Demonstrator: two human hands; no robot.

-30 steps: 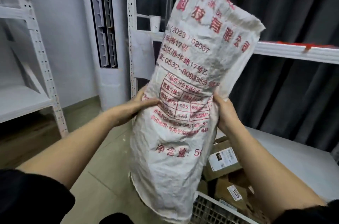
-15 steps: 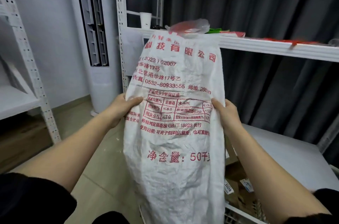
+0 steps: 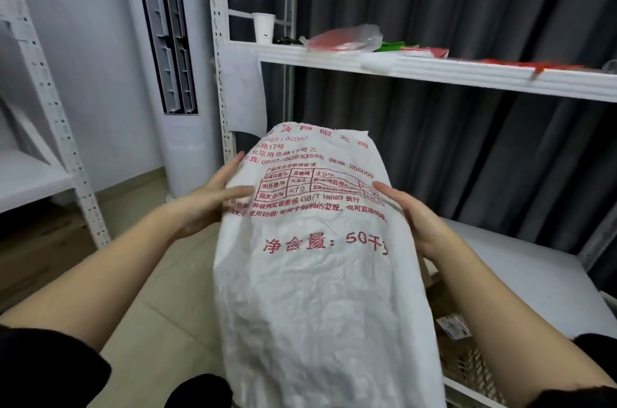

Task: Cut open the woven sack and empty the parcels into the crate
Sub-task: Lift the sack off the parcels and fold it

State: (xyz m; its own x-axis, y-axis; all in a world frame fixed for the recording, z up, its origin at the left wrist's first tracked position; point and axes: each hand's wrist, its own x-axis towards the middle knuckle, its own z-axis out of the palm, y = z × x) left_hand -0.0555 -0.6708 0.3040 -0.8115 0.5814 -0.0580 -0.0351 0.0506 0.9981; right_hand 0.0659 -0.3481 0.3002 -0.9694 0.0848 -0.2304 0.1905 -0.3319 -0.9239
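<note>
The white woven plastic sack with red printed lettering (image 3: 317, 267) stands upended in front of the person, closed end up, its lower part dropping out of view beside the white perforated plastic crate (image 3: 467, 387) at the lower right. The sack body is slack and creased and shows no bulges, which suggests that most or all of its contents have already left it.

The left hand (image 3: 207, 204) lies against the left edge of the sack with its fingers (image 3: 233, 167) straight and spread; it touches the fabric without curling round it. The right hand (image 3: 410, 220) rests flat against the right edge, fingers extended and close together, also not gripping.

Brown cardboard parcels with white address labels (image 3: 447, 317) are visible inside the crate, behind the right forearm. The cut end of the sack is hidden, so the opening itself cannot be confirmed directly.

Judged status: cutting is done and emptying is complete or nearly so. Remaining work is likely limited to confirming that no parcel is lodged inside the sack and setting the sack aside. How full the crate is cannot be determined; only one corner shows.
</note>
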